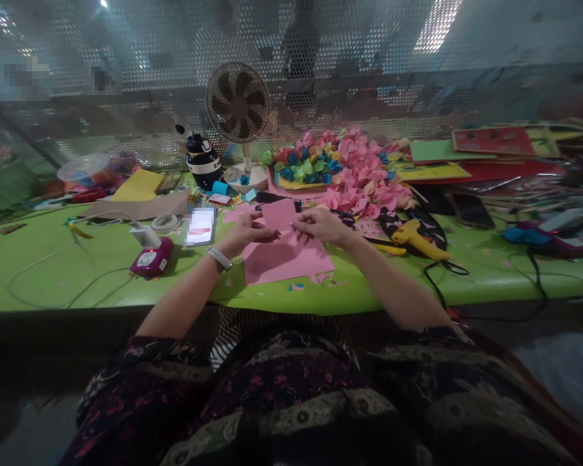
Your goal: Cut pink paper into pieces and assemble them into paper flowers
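Observation:
Between my two hands a small piece of pink paper (280,215) is held up at its lower edge. My left hand (252,233) pinches it at the left, thumb and fingers together. At the right side, the fingers of my right hand (317,226) close on its lower corner. Beneath both hands a larger pink sheet (291,259) lies flat on the green table (175,285). Small pink scraps (326,278) lie by its right edge. A yellow glue gun (420,241) rests to the right of my right hand.
Behind my hands are a heap of pink paper flowers (359,168), a fan (239,107) and a dark bottle (204,162). A phone (200,226) and a purple power socket (152,257) with cables stand left. Coloured sheets (451,150) are stacked at right.

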The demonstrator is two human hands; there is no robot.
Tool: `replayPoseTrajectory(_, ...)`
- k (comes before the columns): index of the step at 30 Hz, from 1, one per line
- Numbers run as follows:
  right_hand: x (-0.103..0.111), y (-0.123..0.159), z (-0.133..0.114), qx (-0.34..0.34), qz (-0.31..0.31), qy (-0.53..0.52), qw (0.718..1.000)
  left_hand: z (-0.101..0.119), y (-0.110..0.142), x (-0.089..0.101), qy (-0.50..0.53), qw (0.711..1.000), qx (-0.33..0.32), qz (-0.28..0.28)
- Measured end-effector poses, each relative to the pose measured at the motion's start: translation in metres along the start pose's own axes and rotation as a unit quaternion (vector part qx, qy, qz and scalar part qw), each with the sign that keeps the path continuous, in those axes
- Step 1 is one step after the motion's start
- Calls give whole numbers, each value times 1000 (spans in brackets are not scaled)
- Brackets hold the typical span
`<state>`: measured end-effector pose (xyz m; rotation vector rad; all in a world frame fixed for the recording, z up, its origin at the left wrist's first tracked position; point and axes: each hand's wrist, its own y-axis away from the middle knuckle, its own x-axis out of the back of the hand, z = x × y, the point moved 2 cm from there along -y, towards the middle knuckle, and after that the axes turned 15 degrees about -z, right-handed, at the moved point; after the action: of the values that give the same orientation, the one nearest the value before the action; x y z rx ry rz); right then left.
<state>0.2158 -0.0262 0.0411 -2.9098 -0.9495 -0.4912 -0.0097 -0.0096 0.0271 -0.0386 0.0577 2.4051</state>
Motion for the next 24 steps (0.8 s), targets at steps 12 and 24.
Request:
replayPoseTrajectory(12,8,6,-1,37,-46,8,998,8,3,20,69,997,-17,26)
replayPoseTrajectory(24,55,42,-7,-81,-15,364,928,-7,-3,35,-6,998,2,57)
